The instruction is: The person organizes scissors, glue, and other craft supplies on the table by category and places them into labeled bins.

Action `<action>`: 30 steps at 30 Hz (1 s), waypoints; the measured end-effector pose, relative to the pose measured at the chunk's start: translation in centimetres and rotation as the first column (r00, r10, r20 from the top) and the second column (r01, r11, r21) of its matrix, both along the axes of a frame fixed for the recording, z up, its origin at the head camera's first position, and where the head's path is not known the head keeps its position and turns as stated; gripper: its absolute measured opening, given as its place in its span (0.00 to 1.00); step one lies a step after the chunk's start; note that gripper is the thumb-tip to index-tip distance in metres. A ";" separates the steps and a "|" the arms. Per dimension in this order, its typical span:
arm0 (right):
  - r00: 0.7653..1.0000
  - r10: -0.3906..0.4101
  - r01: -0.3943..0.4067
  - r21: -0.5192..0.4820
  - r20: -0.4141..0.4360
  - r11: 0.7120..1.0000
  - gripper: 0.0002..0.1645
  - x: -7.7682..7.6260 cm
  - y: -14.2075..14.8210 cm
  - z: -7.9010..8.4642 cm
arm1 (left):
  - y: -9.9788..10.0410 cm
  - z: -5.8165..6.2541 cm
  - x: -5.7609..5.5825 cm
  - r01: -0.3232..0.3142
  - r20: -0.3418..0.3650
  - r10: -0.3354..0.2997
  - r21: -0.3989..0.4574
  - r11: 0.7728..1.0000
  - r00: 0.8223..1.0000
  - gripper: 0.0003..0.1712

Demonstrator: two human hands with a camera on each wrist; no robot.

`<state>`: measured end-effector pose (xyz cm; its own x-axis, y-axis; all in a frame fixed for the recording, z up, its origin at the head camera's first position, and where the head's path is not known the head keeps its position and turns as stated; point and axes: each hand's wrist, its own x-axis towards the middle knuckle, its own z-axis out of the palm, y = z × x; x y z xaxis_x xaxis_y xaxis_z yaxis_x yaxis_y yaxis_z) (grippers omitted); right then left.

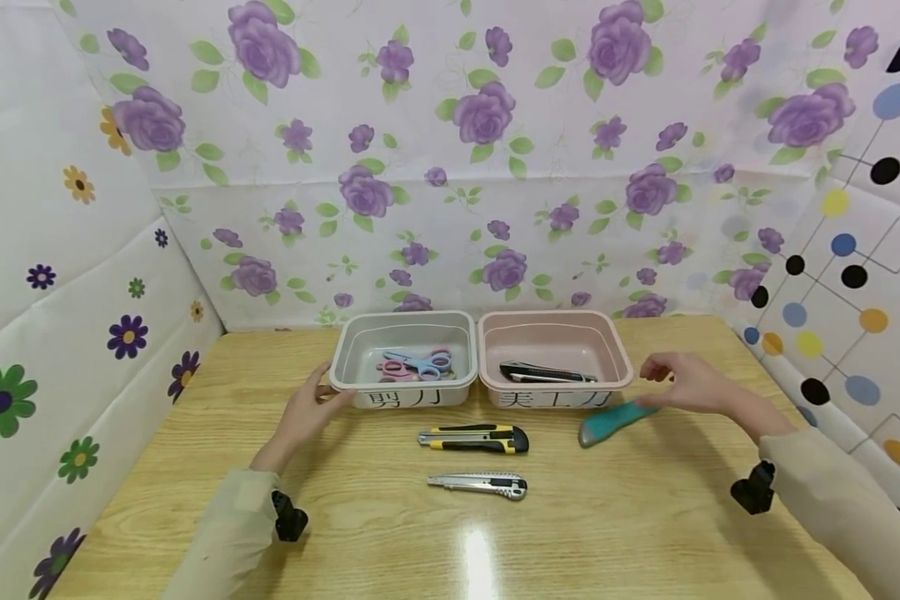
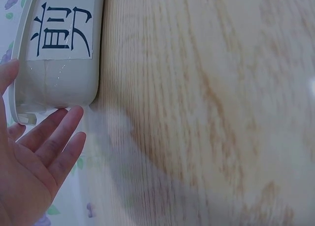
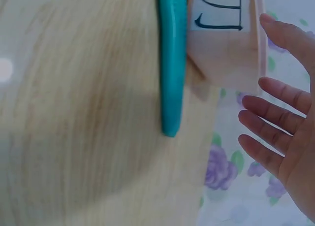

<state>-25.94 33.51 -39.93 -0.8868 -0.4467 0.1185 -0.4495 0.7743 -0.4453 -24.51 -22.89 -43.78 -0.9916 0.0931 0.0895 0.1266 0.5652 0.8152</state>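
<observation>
My left hand [image 1: 309, 410] is at the left end of a grey plastic box [image 1: 337, 367], its fingertips right at the box's side in the left wrist view. Inside that box lie blue scissors [image 1: 420, 363] and pink scissors [image 1: 394, 372]. Beside the right end of a pink plastic box [image 1: 621, 354], my right hand [image 1: 690, 385] hovers with loosely bent, spread fingers and nothing between them. A teal tool with a grey end [image 1: 611, 423] lies below this hand, in front of the pink box. Dark utility knives [image 1: 543, 372] rest in the pink box.
On the wooden table [image 1: 360, 533], a yellow-and-black utility knife [image 1: 474, 438] lies in front of the boxes. Closer to me is a silver utility knife [image 1: 480, 484]. Both boxes carry white labels with black characters. A flowered cloth [image 1: 435, 225] hangs behind them.
</observation>
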 end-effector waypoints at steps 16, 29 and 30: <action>0.996 0.085 -0.085 -0.019 0.025 0.996 0.31 -0.3 -0.3 -4.5 | -0.1 -0.1 -0.1 -0.004 0.000 0.004 0.000 1.000 1.000 0.43; 0.989 0.148 -0.148 -0.008 0.016 0.989 0.18 0.4 -0.5 -6.0 | -0.1 -0.2 -0.1 -0.003 0.001 0.003 0.007 1.000 1.000 0.43; 0.988 0.151 -0.150 -0.008 0.020 0.989 0.18 0.4 -0.5 -6.1 | -0.1 -0.2 -0.1 -0.001 0.004 0.001 0.010 1.000 1.000 0.43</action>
<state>-25.50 32.99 -46.02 -0.8118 -0.5745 0.1044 -0.5514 0.6954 -0.4608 -24.58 -22.97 -43.94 -0.9921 0.0910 0.0866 0.1228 0.5572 0.8212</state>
